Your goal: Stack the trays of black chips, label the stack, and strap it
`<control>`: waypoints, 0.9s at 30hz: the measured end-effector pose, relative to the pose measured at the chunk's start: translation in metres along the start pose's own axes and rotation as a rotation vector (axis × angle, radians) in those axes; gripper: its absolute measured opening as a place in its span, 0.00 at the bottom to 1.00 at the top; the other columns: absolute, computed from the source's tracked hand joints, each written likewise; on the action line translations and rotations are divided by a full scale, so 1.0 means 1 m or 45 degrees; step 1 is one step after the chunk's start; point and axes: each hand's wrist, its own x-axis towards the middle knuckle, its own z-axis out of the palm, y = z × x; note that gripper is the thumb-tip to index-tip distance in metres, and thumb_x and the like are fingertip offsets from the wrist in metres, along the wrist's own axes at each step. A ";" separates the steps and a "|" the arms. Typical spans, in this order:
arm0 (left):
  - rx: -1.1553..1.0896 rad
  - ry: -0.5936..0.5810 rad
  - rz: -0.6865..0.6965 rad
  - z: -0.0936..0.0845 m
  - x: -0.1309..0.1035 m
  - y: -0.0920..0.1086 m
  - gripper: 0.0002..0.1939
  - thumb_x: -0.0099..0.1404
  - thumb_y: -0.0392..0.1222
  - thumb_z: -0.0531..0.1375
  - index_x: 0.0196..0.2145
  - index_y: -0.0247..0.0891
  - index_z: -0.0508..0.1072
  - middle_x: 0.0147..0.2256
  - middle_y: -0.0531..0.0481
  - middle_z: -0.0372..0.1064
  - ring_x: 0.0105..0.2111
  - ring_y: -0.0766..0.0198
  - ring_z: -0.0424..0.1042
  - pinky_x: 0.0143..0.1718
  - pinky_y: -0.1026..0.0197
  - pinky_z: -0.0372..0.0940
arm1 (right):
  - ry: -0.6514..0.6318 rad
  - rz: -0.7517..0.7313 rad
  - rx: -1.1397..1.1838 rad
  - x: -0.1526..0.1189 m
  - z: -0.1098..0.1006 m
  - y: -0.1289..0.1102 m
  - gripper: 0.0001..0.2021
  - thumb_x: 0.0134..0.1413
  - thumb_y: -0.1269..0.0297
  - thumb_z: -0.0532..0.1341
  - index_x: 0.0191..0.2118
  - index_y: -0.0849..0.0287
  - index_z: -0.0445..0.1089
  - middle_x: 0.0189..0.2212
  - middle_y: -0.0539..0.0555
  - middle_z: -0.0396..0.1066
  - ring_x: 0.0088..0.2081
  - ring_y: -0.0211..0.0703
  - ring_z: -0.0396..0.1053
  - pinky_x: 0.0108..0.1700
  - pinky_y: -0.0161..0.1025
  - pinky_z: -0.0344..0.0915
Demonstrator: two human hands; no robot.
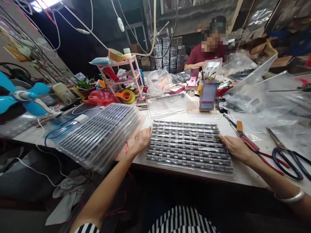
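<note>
A clear plastic tray (189,147) filled with rows of dark strips lies in front of me at the table's near edge. My left hand (142,139) grips its left side, fingers closed at the rim. On the opposite side, my right hand (233,147) pinches the right edge, with the fingertips partly hidden behind it. Left of my left hand stands a tall stack of similar filled trays (97,134). Beyond the held tray lies another clear tray (167,105) that looks paler.
Large scissors (283,152), red-handled pliers (257,150) and a knife (230,121) lie at right beside plastic bags (267,106). A pink shelf (131,74), a phone (208,95) and a blue fan (23,94) stand farther off. A co-worker (206,55) sits opposite. Cables (155,29) hang overhead.
</note>
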 end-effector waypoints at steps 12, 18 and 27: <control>0.208 -0.058 0.021 0.005 -0.071 -0.005 0.20 0.69 0.47 0.48 0.55 0.40 0.66 0.48 0.43 0.66 0.49 0.53 0.64 0.50 0.50 0.59 | 0.111 -0.054 -0.212 -0.077 0.020 0.009 0.32 0.59 0.42 0.44 0.61 0.58 0.57 0.46 0.60 0.69 0.45 0.52 0.69 0.43 0.48 0.65; -0.373 0.006 0.055 0.018 -0.067 -0.023 0.19 0.66 0.47 0.52 0.52 0.41 0.70 0.53 0.44 0.65 0.56 0.53 0.61 0.58 0.46 0.53 | 0.204 -0.121 -0.207 -0.076 0.048 -0.006 0.27 0.63 0.52 0.41 0.58 0.60 0.63 0.59 0.63 0.60 0.59 0.58 0.59 0.56 0.62 0.56; -1.483 0.332 -0.153 -0.017 -0.073 0.008 0.25 0.60 0.45 0.62 0.56 0.46 0.66 0.33 0.54 0.71 0.31 0.69 0.72 0.37 0.65 0.68 | 0.374 -0.111 0.457 -0.072 0.001 -0.040 0.22 0.61 0.54 0.51 0.60 0.47 0.60 0.64 0.48 0.54 0.63 0.48 0.53 0.64 0.50 0.52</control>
